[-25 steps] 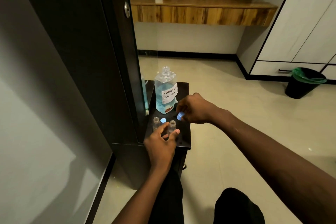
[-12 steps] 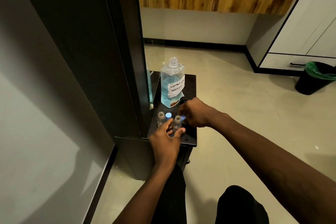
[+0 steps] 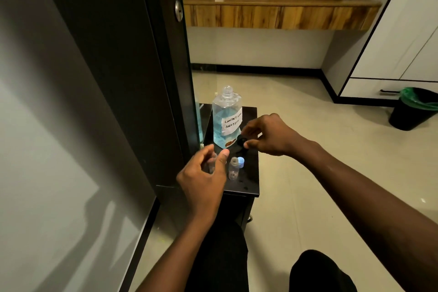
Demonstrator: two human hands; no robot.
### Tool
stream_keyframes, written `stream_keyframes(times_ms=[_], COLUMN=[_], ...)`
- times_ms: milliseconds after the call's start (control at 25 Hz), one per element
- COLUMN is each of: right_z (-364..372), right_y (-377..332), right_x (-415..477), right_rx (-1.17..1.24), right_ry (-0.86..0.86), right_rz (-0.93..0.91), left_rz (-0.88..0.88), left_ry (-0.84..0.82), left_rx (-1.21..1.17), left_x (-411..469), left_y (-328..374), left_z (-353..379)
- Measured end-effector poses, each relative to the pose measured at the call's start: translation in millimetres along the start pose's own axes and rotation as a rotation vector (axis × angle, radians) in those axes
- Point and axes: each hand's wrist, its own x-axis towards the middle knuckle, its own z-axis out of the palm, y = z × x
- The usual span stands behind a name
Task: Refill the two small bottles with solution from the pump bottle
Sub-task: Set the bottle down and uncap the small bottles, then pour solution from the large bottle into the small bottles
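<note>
Blue solution bottle (image 3: 226,118) stands uncapped at the black table's (image 3: 251,182) back, right hand (image 3: 272,135) pinching the dark pump head (image 3: 240,141), left hand (image 3: 203,173) loosely curled around one small bottle (image 3: 211,163), other small bottle (image 3: 233,168) open alongside: seat pump straight first.

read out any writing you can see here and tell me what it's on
"CONTACT LEN… SOLUTION": handwritten in capitals on a white paper label stuck to the large clear bottle of blue liquid; the end of the first line curves out of sight.
No other text is readable on the small bottles or anywhere else.
</note>
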Motion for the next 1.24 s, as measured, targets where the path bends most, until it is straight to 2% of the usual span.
stream_keyframes(times_ms=[160,280,440,600,720,1040,1240], right_z=[-40.2,-54.6,-53.1,-38.3,-25.4,-22.2,-46.5], right_y=[-13.7,-15.3,-9.3,-6.7,-6.1,1.7,1.1], right_x=[6.1,22.2,49.1,69.3,78.4,75.3,56.9], right_rx=[0.093,0.164,0.308,0.352,0.373,0.548,0.625], right_ry=[0.200,0.244,0.159,-0.004,-0.056,-0.010,0.129], right_rz=[-0.018,0.032,0.120,0.169,0.162,0.157,0.088], left_rz=[0.040,-0.020,-0.116,-0.142,-0.172,-0.166,-0.076], left_ry=[-0.078,-0.175,-0.266,-0.289,-0.303,-0.230,-0.283], left_rx=[-0.002,0.075,0.162,0.253,0.270,0.170,0.154], left_x=[41.3,65.5,85.9,93.5,97.2,99.8,111.4], left_y=[36.5,52.2,58.6,45.6,32.5,37.2,65.4], left_z=[10.8,26.4,41.2,56.1,66.9,71.3,63.4])
